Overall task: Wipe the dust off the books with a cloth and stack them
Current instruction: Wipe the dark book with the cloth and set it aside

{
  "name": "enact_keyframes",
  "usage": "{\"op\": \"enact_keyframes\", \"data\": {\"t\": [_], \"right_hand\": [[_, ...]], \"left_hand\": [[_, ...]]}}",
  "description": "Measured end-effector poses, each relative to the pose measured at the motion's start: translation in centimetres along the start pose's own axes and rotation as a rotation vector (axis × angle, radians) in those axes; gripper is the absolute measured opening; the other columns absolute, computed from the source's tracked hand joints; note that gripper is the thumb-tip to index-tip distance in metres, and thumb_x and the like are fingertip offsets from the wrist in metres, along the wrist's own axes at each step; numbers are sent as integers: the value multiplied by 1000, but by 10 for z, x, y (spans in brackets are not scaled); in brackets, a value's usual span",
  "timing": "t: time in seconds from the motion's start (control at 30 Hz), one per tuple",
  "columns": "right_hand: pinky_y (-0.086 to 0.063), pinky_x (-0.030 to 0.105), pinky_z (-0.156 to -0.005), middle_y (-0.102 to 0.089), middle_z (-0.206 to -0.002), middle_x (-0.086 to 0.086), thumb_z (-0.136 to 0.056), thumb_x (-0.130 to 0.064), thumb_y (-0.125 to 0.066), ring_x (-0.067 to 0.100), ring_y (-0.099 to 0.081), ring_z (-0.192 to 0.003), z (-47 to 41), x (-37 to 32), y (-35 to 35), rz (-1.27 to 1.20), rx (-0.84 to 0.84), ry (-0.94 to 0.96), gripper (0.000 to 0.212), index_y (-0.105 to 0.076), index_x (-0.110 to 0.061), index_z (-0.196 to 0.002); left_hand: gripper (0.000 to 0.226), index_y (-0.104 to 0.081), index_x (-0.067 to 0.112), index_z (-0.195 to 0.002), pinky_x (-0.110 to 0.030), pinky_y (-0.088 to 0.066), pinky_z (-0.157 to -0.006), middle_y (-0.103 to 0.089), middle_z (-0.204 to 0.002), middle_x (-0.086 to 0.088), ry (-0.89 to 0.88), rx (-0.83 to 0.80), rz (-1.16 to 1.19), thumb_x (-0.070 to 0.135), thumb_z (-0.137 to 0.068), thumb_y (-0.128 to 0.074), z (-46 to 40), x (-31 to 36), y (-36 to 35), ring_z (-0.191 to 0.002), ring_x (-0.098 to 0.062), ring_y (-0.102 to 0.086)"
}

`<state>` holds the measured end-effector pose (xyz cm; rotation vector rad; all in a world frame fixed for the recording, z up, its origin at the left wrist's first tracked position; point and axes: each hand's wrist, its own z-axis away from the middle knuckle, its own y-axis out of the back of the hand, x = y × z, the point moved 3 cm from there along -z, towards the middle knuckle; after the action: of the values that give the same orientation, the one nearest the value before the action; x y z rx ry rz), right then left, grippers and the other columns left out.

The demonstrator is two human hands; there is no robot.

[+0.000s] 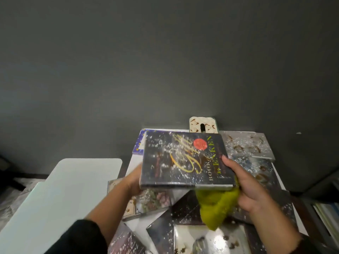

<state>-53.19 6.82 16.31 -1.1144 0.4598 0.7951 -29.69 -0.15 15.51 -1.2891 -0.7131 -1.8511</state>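
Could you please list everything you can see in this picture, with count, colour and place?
held book: one, dark cover with gold lettering and a red seal, speckled with white dust, raised above the table
cloth: one, yellow-green, hanging under the held book's right end
other books: several, mostly dark, dusty, spread flat over the table
table: one, white, against the wall
chair: one, pale, left of the table
wall: dark grey, behind
hands: left hand holds the book's left edge; right hand holds its right end and the cloth
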Motion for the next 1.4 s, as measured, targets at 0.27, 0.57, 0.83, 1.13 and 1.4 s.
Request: {"op": "enact_keyframes", "data": {"t": [0.27,0.57,0.83,1.13,1.4], "right_hand": [[-56,40,-68,-67,-112,18,-41,-42,-91,30,-68,-94,6,8,-15,-69,228,198,90,-62,-8,-119],[-57,38,-62,-70,-101,18,-72,-22,-64,29,-69,-86,34,41,-56,-50,174,156,41,-63,-5,-110],[-56,43,-76,-72,-97,12,-66,-23,-71,28,-69,-88,44,36,-66,215,193,220,38,-65,-11,-103],[-51,48,-78,-64,-112,17,-87,-18,-51,29,-63,-89,56,15,-46,152,274,303,31,-58,-25,-116],[-39,45,-105,-46,-138,-16,-82,-20,-67,9,-46,-126,72,-13,-61,684,157,803,63,-43,-50,-131]], "left_hand": [[119,-19,35,-148,-38,-47,-101,-49,-143,-5,-203,-174,614,59,-51,-85,14,-7,-100,-129,-20,-50],[98,-58,13,-128,-39,-56,-84,-61,-127,-16,-289,67,997,61,-46,-84,14,26,-81,-115,-29,-61],[87,-51,20,-136,-56,-37,-105,-58,-130,-18,-228,125,1152,74,-69,-39,14,29,-63,-121,-38,-55],[78,-61,20,-125,-55,-52,-88,-66,-120,-14,-265,135,1225,77,-82,-28,21,29,-48,-109,-33,-64],[74,-58,19,-128,-56,-48,-94,-65,-123,-13,-269,157,1188,72,-84,-32,25,34,-45,-113,-33,-62]]}}
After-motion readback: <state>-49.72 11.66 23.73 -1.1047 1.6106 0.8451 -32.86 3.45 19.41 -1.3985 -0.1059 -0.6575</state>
